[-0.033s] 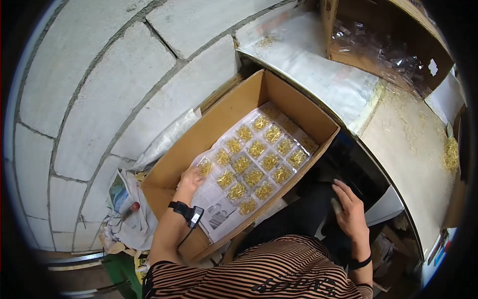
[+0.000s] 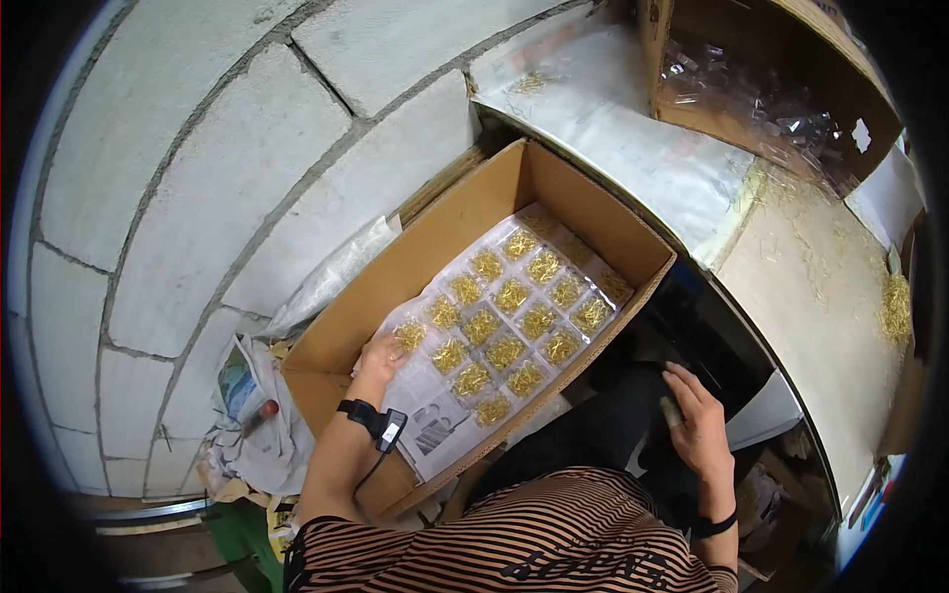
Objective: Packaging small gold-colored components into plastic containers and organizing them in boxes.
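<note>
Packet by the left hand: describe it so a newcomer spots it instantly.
Inside the central open cardboard box, clear packets of thin gold-coloured pieces lie in rows on a paper sheet. The packet farthest left in view is the one; it alone has the left hand at its edge.

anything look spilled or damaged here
Yes: gold bits lie loose and strewn on the worktop, whereas those in the box sit in packets. The upper-right carton also shows a ragged white patch, perhaps a torn hole.

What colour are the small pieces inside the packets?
Gold: the pieces show best in the head view.
</note>
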`<state>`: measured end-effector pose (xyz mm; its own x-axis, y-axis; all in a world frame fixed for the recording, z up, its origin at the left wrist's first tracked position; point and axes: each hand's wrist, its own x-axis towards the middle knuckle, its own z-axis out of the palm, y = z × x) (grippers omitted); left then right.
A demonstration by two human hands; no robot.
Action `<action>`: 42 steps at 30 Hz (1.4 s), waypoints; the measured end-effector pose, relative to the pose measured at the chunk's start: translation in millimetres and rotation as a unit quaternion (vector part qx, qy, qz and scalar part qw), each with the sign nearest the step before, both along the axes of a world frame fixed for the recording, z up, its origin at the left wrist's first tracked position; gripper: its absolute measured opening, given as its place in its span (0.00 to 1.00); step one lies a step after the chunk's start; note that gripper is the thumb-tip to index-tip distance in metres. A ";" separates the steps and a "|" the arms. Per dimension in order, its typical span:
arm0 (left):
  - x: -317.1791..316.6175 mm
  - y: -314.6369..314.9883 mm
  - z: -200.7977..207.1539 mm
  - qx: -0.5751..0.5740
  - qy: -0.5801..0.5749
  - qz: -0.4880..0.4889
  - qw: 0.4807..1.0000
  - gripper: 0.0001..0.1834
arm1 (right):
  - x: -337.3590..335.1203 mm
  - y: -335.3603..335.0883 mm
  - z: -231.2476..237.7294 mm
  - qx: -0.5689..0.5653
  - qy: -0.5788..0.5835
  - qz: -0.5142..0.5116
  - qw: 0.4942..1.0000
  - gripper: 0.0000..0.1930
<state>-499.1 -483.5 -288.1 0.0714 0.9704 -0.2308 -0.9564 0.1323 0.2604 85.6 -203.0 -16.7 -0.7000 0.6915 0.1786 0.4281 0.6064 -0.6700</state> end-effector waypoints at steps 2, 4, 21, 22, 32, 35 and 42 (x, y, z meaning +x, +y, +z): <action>81.1 85.2 15.4 -0.233 0.161 0.117 0.952 0.11 | 13.3 2.1 -14.7 -0.006 -0.066 -0.047 0.997 0.17; 116.1 105.9 60.8 -0.448 0.337 0.262 0.785 0.11 | 18.7 0.6 -20.0 -0.009 -0.066 -0.041 0.997 0.17; 24.1 -21.0 -5.7 -0.396 0.684 0.239 0.564 0.05 | 30.7 7.7 -7.3 0.001 -0.029 0.054 0.998 0.16; 34.2 5.2 -12.1 -0.430 0.764 0.147 0.458 0.09 | 46.1 16.8 -3.1 0.014 -0.054 0.000 0.998 0.16; 97.5 136.3 127.1 -0.242 0.899 0.085 0.354 0.10 | 196.1 232.8 29.1 -0.028 -0.318 -0.287 0.903 0.24; 139.0 217.8 199.7 -0.137 0.915 0.042 0.377 0.10 | 237.7 327.8 -3.2 -0.018 -0.302 -0.343 0.889 0.27; 377.2 494.6 305.1 0.135 0.822 -0.018 0.553 0.11 | 134.4 369.2 -10.0 -0.025 -0.407 -0.278 0.870 0.37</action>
<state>-122.0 11.1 17.0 0.0013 0.9900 0.1413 0.6047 -0.1133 0.7883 220.0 166.2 -26.7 -0.1358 0.9562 -0.2594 0.9907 0.1335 -0.0264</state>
